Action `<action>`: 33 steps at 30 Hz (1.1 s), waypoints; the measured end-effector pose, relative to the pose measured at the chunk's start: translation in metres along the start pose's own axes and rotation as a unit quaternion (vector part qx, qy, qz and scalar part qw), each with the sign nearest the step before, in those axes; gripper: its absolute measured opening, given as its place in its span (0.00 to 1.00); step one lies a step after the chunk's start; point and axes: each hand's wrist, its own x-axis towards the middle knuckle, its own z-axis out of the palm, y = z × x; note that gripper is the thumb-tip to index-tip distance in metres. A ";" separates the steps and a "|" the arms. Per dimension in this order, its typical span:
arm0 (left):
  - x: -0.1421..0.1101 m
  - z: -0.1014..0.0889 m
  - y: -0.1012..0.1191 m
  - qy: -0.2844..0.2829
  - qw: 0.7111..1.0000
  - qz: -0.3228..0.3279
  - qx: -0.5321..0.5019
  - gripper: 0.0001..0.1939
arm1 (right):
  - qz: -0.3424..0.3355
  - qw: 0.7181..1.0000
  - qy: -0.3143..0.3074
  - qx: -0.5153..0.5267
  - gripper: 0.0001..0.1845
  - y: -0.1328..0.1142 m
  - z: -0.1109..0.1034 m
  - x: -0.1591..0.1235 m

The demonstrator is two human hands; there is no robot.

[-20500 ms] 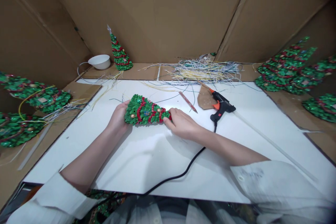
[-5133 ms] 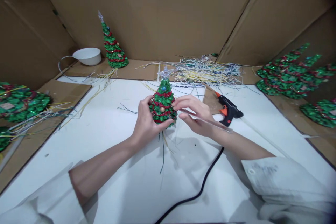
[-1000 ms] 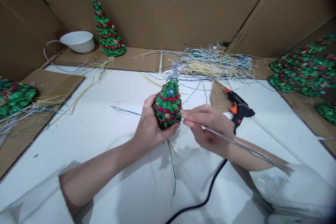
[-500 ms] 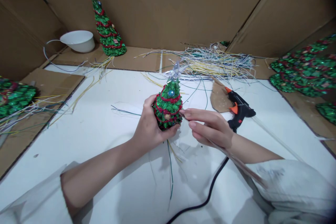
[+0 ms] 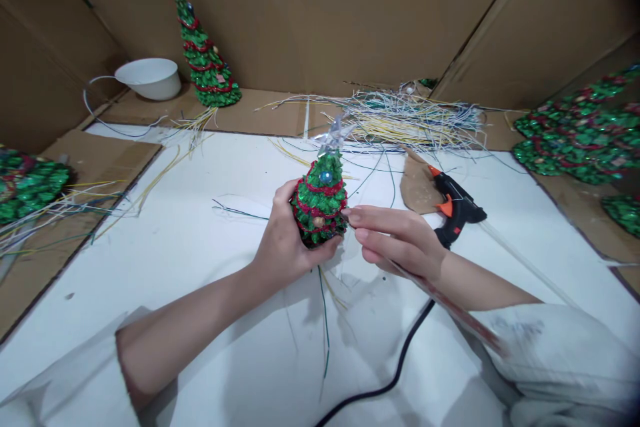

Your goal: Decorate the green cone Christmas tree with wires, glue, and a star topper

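Observation:
My left hand is wrapped round a small green Christmas tree figure, holding it upright above the white table. Red garlands, a blue ball and a gold ball decorate the tree, and a clear star tops it. My right hand has its thumb and fingers closed at the tree's right side, the fingertips by a red garland. A thin reddish-brown stick runs back from this hand under the wrist; its front end is hidden. Beneath the tree, loose wires lie or hang; I cannot tell which.
A black and orange glue gun rests at right by a cardboard scrap, its black cable running forward. Behind lies a wire heap. Another tree and a white cup stand back left; more trees at right.
The lower fingers of my right hand have shifted slightly left, and the stick's rear part has swung a little. My left hand and the tree stay in place.

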 end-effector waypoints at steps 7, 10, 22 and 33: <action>0.000 0.000 0.001 0.002 1.000 -0.002 0.002 0.49 | -0.034 0.999 0.003 0.019 0.11 0.003 -0.003 0.003; 0.001 0.000 0.002 0.005 1.000 0.002 0.004 0.49 | -0.040 0.999 0.004 0.025 0.11 0.004 -0.002 0.004; 0.002 -0.003 0.003 -0.001 1.000 -0.002 0.003 0.49 | -0.114 0.993 0.018 -0.018 0.07 0.009 0.001 0.010; 0.002 -0.002 0.003 0.000 1.000 -0.001 -0.001 0.48 | -0.082 0.997 -0.008 0.012 0.06 0.011 0.000 0.004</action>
